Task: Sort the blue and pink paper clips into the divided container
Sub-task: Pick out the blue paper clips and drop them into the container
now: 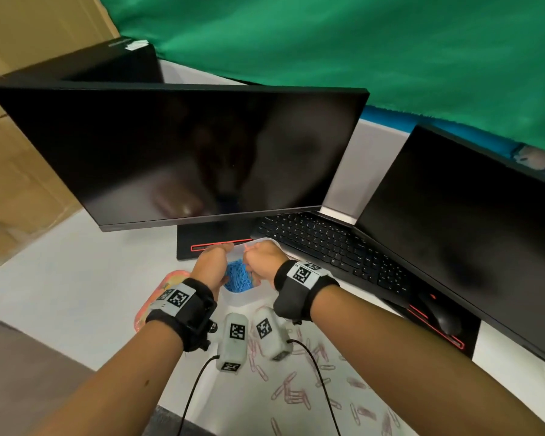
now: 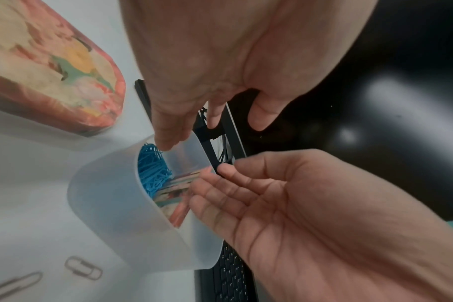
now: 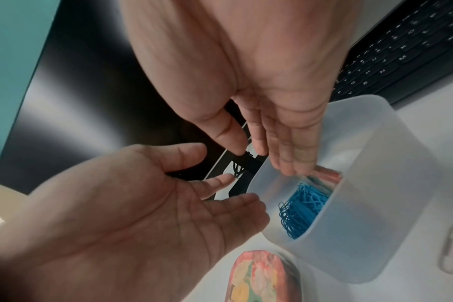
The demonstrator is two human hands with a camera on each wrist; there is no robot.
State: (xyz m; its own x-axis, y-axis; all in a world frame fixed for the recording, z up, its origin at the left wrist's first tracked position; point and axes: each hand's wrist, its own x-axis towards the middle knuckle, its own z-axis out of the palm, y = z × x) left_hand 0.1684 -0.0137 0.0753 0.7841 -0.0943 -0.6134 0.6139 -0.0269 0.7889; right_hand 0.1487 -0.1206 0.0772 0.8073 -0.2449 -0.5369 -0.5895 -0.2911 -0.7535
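A translucent white container (image 1: 244,298) stands in front of the monitor base, with a heap of blue paper clips (image 1: 238,278) in one compartment. Pinkish shapes (image 3: 326,176) show beyond the blue heap; I cannot tell what they are. My left hand (image 1: 213,261) hovers at the container's left rim, palm open, its fingertips (image 2: 167,141) at the rim. My right hand (image 1: 263,259) is over the right side, fingers (image 3: 290,157) straight above the opening, with nothing visible in either palm. Pink paper clips (image 1: 293,394) lie scattered on the white table near me.
A flower-patterned orange tin (image 1: 167,287) lies left of the container. A black keyboard (image 1: 321,243) and a mouse (image 1: 441,313) sit to the right. Two dark monitors (image 1: 186,152) (image 1: 469,231) stand close behind. Cables from the wrist cameras trail over the pink clips.
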